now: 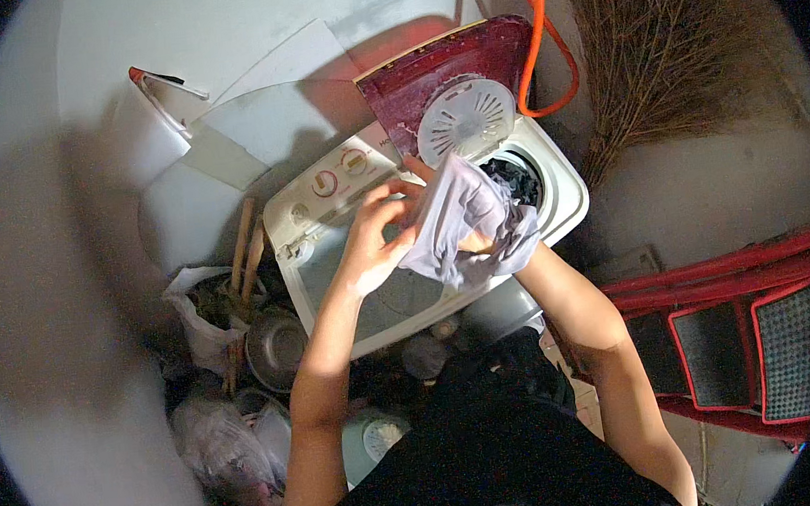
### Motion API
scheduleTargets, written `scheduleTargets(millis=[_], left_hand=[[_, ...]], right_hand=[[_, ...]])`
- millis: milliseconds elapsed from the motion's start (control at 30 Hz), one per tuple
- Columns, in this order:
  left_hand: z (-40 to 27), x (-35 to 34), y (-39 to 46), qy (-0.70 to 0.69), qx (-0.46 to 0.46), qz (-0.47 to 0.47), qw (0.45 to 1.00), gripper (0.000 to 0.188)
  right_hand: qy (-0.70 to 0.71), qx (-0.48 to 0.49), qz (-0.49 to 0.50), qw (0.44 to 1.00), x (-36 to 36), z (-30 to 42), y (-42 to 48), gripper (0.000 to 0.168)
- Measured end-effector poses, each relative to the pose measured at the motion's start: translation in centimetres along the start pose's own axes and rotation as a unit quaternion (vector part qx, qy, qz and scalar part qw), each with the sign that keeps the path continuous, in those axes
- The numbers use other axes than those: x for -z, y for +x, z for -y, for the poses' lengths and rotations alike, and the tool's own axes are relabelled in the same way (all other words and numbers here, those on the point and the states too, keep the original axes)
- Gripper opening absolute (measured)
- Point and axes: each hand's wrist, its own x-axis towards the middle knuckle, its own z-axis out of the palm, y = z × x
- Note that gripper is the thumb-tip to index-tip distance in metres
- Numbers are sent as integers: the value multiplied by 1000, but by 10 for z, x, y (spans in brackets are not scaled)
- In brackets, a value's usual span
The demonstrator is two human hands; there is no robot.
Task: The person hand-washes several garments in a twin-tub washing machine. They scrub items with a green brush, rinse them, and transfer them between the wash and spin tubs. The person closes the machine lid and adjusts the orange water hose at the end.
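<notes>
A thin pale lavender cloth [459,212] is spread between my two hands above a twin-tub washing machine [373,342]. My left hand [375,237] grips its left edge, with the thumb and curled fingers at the border. Folds of the cloth drape over my right hand [476,242], which holds it from beneath and is mostly hidden. Just beyond, dark wet-looking laundry [514,180] lies in the round spin tub [550,190]. The dark red spin lid [392,102] stands raised, and a white slotted inner cover [467,119] is tilted up against it.
Two dials mark the control panel [339,173]. An orange hose [538,39] hangs beside the lid, near a twig broom [647,51]. At left are a white sack [198,329], a metal bowl [279,347] and a plastic bag [219,446]. A red-framed folded item [711,284] stands at right.
</notes>
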Motion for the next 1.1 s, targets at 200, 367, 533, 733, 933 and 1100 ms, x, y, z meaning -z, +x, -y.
scheduleTargets(millis=[200,367,533,733,933,1100], left_hand=[[21,21,2,-410,252,-42,876,22],[39,55,18,-463,192,-115,858,28],[39,71,30,-485,168,-168,841,35],[44,98,29,-480,116,-56,868,35],[35,85,18,-530,152,-91,830,34],[8,70,27,-539,128,-55,831,35]], right_hand=[[-79,-68,27,994,6,29,-22,75],[299,-268,2,916,5,57,-42,58],[459,-319,7,829,12,76,-49,58],[117,-322,62,938,16,82,-60,55],[451,-126,-96,879,14,57,-69,51],[475,-54,-263,838,19,20,-51,21]])
